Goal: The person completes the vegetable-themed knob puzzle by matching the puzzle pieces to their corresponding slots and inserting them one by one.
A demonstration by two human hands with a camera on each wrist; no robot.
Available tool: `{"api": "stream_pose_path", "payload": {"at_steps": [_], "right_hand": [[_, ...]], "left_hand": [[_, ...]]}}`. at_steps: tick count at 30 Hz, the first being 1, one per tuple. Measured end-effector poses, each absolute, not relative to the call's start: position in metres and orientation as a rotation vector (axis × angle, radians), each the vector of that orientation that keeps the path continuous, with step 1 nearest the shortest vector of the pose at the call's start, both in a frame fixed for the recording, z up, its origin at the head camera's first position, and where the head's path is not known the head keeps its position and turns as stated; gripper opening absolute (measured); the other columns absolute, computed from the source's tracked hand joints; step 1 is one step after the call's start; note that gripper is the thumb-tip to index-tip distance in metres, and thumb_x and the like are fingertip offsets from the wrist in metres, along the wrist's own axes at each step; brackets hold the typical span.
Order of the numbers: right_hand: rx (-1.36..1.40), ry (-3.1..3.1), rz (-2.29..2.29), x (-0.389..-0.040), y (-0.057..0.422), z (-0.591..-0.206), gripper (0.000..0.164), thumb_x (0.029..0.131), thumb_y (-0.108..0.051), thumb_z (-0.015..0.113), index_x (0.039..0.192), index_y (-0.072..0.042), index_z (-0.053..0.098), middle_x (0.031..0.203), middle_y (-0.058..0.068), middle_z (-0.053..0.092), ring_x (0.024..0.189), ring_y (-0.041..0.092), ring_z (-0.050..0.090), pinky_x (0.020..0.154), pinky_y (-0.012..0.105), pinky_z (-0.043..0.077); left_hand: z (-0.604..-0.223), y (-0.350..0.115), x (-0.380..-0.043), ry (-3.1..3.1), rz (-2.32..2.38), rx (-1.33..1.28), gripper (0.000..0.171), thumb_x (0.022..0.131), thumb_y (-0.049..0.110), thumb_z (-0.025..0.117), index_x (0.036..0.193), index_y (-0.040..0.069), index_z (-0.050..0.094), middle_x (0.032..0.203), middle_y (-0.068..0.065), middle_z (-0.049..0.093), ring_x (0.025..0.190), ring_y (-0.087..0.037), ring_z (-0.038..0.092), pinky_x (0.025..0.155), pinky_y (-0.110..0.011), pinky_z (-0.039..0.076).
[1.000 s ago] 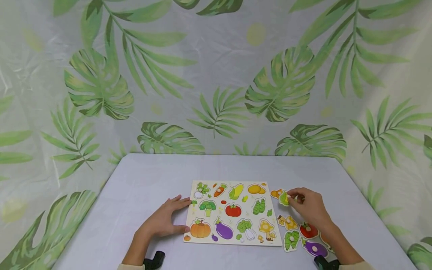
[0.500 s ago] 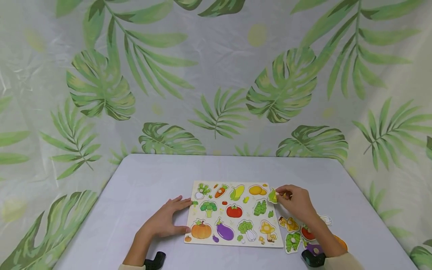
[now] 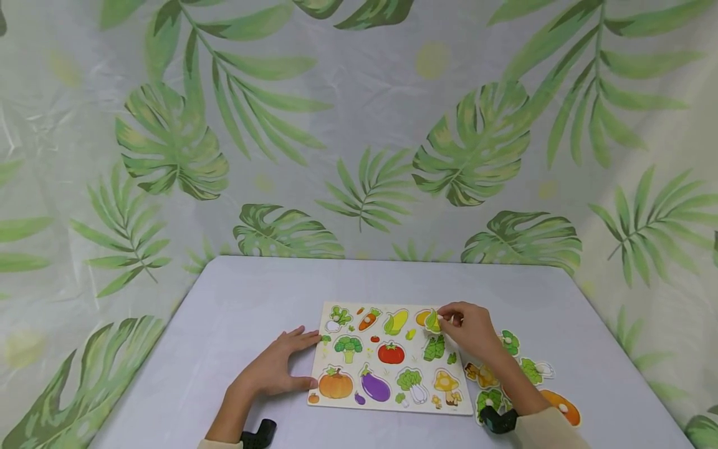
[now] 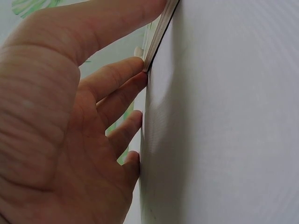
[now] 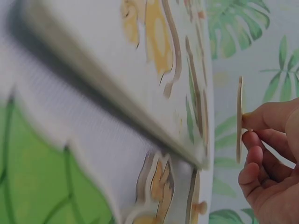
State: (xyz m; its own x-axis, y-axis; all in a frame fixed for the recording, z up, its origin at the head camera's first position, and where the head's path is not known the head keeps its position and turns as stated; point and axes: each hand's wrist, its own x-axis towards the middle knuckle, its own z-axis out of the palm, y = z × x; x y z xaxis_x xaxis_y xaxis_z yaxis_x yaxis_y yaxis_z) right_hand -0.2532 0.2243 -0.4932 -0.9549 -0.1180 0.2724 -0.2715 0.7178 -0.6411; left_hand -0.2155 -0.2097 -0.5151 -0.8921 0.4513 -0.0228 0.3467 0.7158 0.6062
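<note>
Right of frame centre, one right hand [image 3: 470,327] pinched one corn piece [image 3: 432,322] above one board [image 3: 414,346]; lower left of centre, one left hand [image 3: 272,363], spread, touched its edge.

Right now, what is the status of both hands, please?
Right hand pinches flat yellow-green corn piece, raised over white rectangular puzzle board. Left hand touches board's left edge. Corn picture uncovered, nothing seen blocking.
</note>
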Motion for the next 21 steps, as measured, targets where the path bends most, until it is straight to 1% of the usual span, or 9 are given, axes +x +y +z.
{"api": "stream_pose_path", "payload": {"at_steps": [7,15,21], "right_hand": [[0.312,-2.731,1.099,-0.261,0.207,-0.493,0.012,0.092,-0.011,0.076,0.104,-0.009,0.079,0.083,0.0,0.069,0.069,0.011,0.051,0.058,0.022,0.043],[0.427,-2.706,1.119,-0.268,0.19,-0.496,0.01,0.091,-0.009,0.078,0.1,-0.007,0.079,0.083,0.0,0.07,0.066,0.009,0.05,0.056,0.022,0.043],[0.385,-2.788,1.129,-0.274,0.176,-0.499,0.009,0.091,-0.012,0.078,0.1,-0.01,0.08,0.084,-0.002,0.07,0.068,0.012,0.051,0.058,0.022,0.044]], "left_hand": [[-0.515,-0.21,-0.216,2.757,0.911,0.665,0.087,0.076,0.049,0.086,0.151,0.02,0.054,0.159,-0.001,0.05,0.156,-0.037,0.029,0.127,-0.065,0.017],[-0.516,-0.21,-0.216,2.745,0.921,0.653,0.087,0.076,0.05,0.086,0.151,0.021,0.054,0.159,0.0,0.049,0.157,-0.037,0.028,0.127,-0.065,0.017],[-0.517,-0.21,-0.217,2.751,0.913,0.649,0.086,0.076,0.049,0.086,0.151,0.022,0.054,0.159,0.002,0.049,0.157,-0.036,0.028,0.127,-0.065,0.018]]}}
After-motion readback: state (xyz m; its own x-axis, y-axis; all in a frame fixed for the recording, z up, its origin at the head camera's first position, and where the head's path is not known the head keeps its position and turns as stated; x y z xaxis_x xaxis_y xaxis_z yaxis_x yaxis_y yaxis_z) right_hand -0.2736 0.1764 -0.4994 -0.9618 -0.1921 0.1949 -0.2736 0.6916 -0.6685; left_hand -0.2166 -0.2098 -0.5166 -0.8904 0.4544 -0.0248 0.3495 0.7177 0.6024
